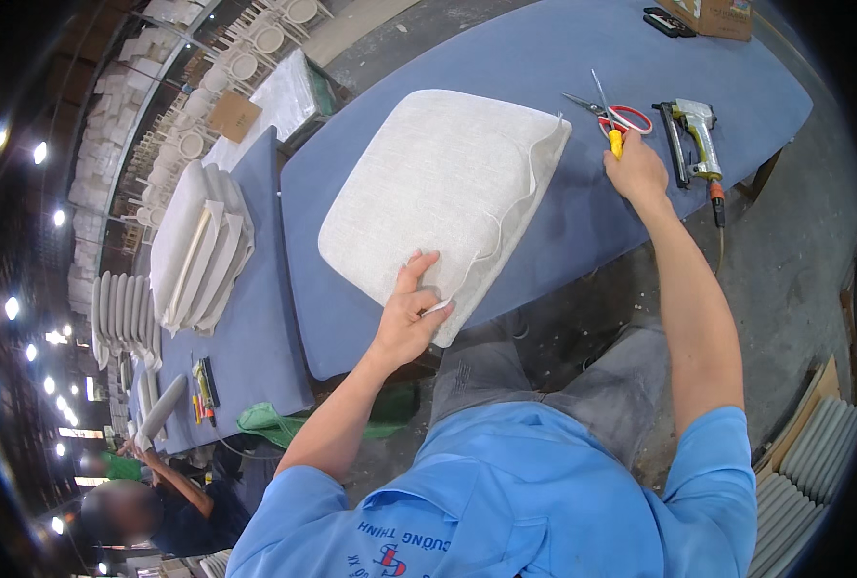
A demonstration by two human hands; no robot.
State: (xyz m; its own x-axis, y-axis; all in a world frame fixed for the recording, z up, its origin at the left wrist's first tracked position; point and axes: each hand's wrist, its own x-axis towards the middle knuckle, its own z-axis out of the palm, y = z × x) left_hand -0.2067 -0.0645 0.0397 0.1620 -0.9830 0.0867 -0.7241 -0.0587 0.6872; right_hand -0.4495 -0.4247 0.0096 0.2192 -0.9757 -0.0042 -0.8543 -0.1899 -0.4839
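- Seat cushion [443, 193]: off-white woven fabric, squarish with rounded corners, lying flat on the blue-covered worktable [563, 58], near its front edge. Loose fabric stands up along the cushion's right side.
- Left hand [411, 313]: rests on the cushion's near corner, fingers spread over the top and thumb tucked at the edge, pinching the cover there.
- Right hand [636, 171]: on the table just right of the cushion, closed around a yellow-handled tool [615, 143]; the tool's working end cannot be made out.
- Scissors [610, 114]: red-handled, blades partly open, lying on the table just beyond the right hand.
- Pneumatic stapler [693, 135]: silver and yellow, lying just right of the scissors, near the table's edge.
- Stack of finished cushions [197, 246]: same pale fabric, on a second blue table to the left, well apart from the work.
- Another person [130, 506]: at lower left, beside that second table.
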